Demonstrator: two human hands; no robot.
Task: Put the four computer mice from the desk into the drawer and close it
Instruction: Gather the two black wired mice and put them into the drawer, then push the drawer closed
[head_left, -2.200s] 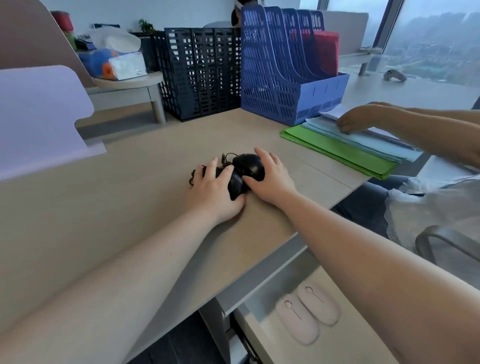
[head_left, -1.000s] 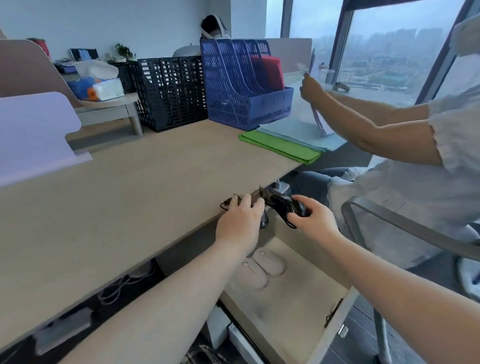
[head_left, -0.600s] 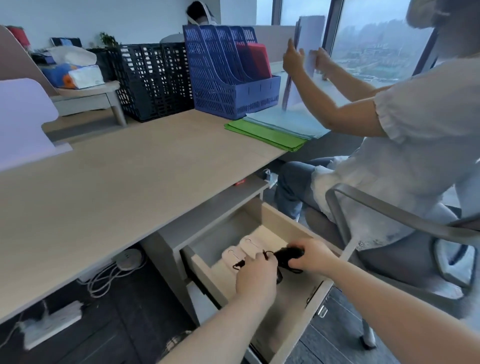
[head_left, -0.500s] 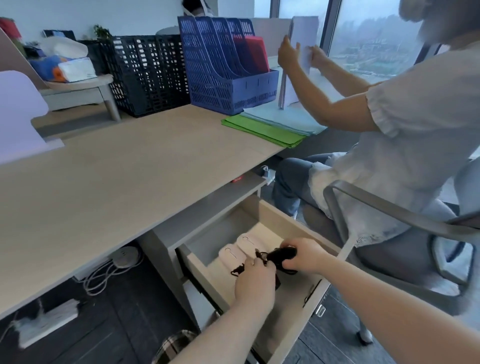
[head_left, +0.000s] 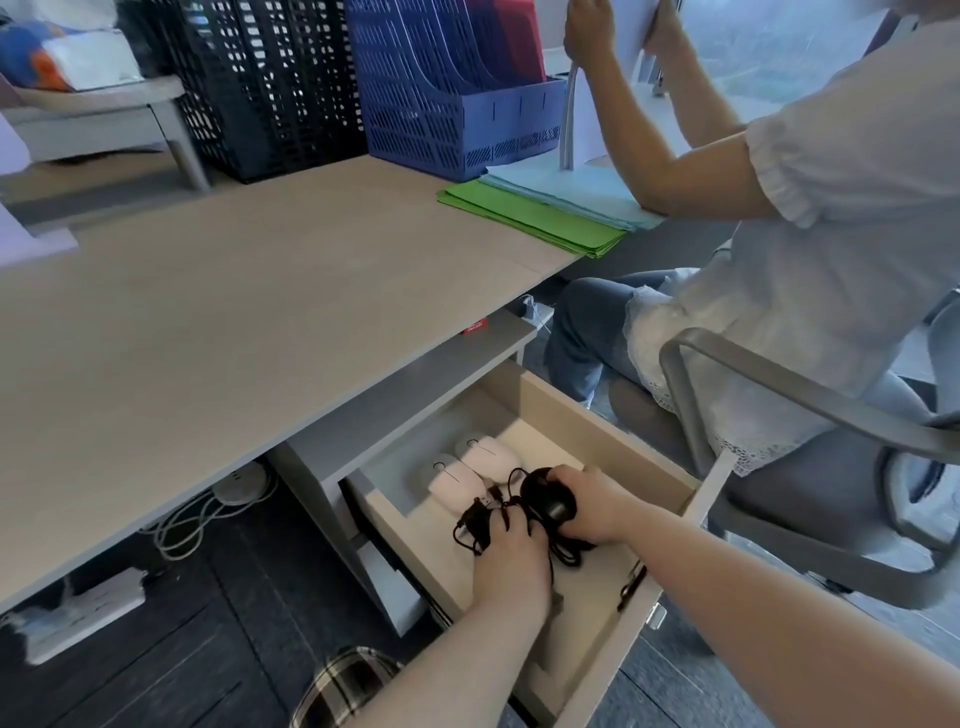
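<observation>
The drawer (head_left: 597, 423) under the desk (head_left: 218, 332) stands pulled out. Two pale pink mice (head_left: 470, 470) lie side by side at its back. My right hand (head_left: 597, 506) is closed around a black wired mouse (head_left: 545, 496) low inside the drawer. My left hand (head_left: 506, 558) is beside it, fingers over a tangle of black cable (head_left: 480, 522); the second black mouse is hidden beneath this hand.
A seated person (head_left: 779, 249) in a grey chair (head_left: 779, 499) is close to the drawer's right side, handling papers. Green and blue folders (head_left: 540, 213), a blue file rack (head_left: 457, 88) and black crates (head_left: 260, 83) stand on the desk's far side. Cables and a power strip (head_left: 78, 618) lie on the floor.
Both hands carried the black mice off the desktop, down past its edge and into the open drawer. In the last half second they sank a little lower, next to the pink mice.
</observation>
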